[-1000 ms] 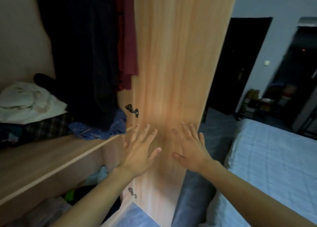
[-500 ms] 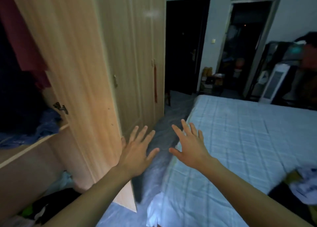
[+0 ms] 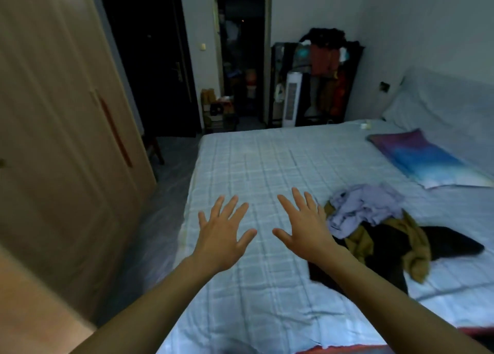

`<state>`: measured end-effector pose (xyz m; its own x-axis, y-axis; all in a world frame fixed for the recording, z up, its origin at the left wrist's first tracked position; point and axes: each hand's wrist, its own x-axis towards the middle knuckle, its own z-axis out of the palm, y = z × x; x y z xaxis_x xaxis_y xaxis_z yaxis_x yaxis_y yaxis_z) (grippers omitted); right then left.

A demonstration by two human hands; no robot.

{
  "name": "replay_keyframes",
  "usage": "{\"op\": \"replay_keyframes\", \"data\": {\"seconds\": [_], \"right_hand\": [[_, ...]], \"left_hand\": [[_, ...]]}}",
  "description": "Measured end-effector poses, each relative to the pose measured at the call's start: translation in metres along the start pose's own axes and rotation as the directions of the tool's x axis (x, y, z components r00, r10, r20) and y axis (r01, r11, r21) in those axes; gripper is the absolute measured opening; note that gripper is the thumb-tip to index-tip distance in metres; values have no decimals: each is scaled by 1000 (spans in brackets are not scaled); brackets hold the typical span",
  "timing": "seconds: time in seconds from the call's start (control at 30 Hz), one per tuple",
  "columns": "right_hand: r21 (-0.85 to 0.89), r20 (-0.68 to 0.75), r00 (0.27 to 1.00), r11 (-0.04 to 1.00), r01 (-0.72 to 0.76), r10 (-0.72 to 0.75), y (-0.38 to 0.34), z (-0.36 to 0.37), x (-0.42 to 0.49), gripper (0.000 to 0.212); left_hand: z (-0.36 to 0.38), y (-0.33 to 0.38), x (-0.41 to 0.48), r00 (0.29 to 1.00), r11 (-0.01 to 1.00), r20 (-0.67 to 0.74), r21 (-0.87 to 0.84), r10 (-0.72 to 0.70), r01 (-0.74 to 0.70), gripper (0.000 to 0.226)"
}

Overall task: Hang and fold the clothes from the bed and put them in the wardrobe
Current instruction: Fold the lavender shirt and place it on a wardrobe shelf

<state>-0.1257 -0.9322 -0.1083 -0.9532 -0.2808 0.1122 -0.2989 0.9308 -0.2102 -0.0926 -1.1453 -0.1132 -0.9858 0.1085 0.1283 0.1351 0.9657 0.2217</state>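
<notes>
With the wardrobe at the left, the left hand and right hand hover empty, fingers spread, over the bed, where a heap of clothes lies unfolded just right of them, so a share of the job looks undone.

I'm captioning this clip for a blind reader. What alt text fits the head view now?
The left hand and right hand hover open, fingers spread, above a bed with a pale checked sheet. A pile of clothes lies just right of the right hand; a wardrobe stands on the left, a pillow at far right.
</notes>
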Motion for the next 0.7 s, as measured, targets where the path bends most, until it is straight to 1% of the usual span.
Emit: {"op": "replay_keyframes", "data": {"seconds": [0.1, 0.23, 0.37, 0.43, 0.5, 0.57, 0.63, 0.7], "right_hand": [[-65, -24, 997, 995, -80, 79, 24, -13, 0, 83], [-103, -70, 979, 975, -196, 190, 49, -30, -4, 82], [-125, -104, 943, 936, -328, 317, 72, -34, -20, 81], [-130, -106, 918, 910, -395, 383, 88, -32, -33, 82], [-125, -112, 902, 895, -429, 416, 109, -28, -45, 87], [-127, -96, 887, 878, -461, 452, 133, -24, -54, 87], [-116, -82, 874, 866, -486, 479, 155, -22, -58, 88], [-100, -74, 865, 859, -501, 496, 176, -20, -62, 87]], "left_hand": [[10, 16, 29, 997, 995, 8, -59, 78, -78, 71], [25, 35, 65, 980, 970, 3, -149, 197, -195, 73], [48, 55, 94, 954, 933, 1, -207, 300, -293, 90], [60, 69, 104, 944, 923, 28, -222, 328, -314, 96], [73, 86, 107, 937, 912, 50, -251, 346, -324, 97], [84, 103, 108, 918, 903, 96, -244, 384, -352, 98], [93, 118, 111, 891, 896, 148, -192, 430, -401, 99], [102, 132, 119, 876, 893, 183, -160, 446, -421, 98]]}}
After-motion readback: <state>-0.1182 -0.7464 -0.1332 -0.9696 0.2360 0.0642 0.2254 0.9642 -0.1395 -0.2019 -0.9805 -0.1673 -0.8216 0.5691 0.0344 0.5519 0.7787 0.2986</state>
